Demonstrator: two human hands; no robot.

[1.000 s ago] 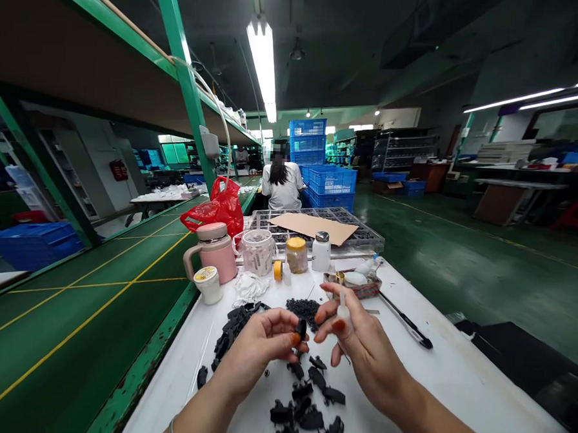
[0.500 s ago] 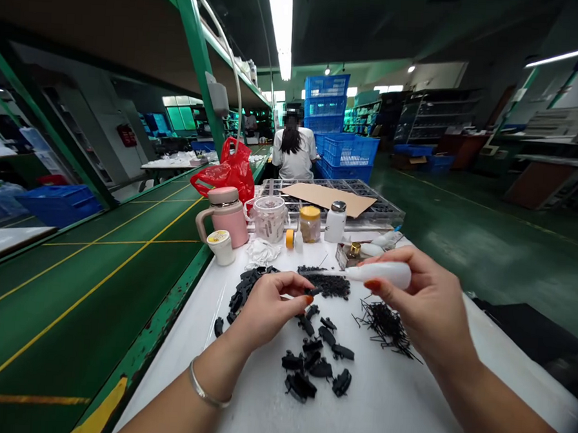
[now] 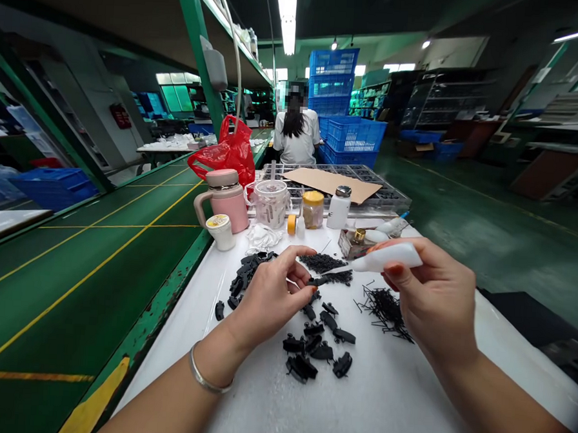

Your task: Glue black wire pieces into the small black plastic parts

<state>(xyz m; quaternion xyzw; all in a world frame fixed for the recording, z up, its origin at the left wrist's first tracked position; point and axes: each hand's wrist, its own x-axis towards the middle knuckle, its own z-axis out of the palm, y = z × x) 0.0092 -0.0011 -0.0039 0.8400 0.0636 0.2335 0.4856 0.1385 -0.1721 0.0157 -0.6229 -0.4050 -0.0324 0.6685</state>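
My right hand (image 3: pixel 433 292) grips a white squeeze bottle (image 3: pixel 388 257) tilted on its side, its thin nozzle pointing left toward my left hand. Between thumb and fingers, my left hand (image 3: pixel 278 290) pinches a small black plastic part (image 3: pixel 317 281), partly hidden by the fingers. The nozzle tip is close to this part; I cannot tell whether they touch. Below lie several curved black parts (image 3: pixel 321 351) scattered on the white tabletop (image 3: pixel 381 396). More black parts (image 3: pixel 242 278) are heaped left of my left hand. Behind the nozzle is a pile of tiny black pieces (image 3: pixel 323 263).
Thin black pins (image 3: pixel 385 309) lie near my right hand. Along the back stand a pink mug (image 3: pixel 234 207), a white tub (image 3: pixel 221 233), a clear plastic jug (image 3: pixel 270 206), a yellow-lidded jar (image 3: pixel 312 211) and a white bottle (image 3: pixel 338 209). A person (image 3: pixel 296 136) sits beyond, beside blue crates (image 3: pixel 354 136).
The view has tilted slightly downward. My left fingers have shifted around the small black part, the index finger lifting. My right hand still holds the bottle, its nozzle now angled down more.
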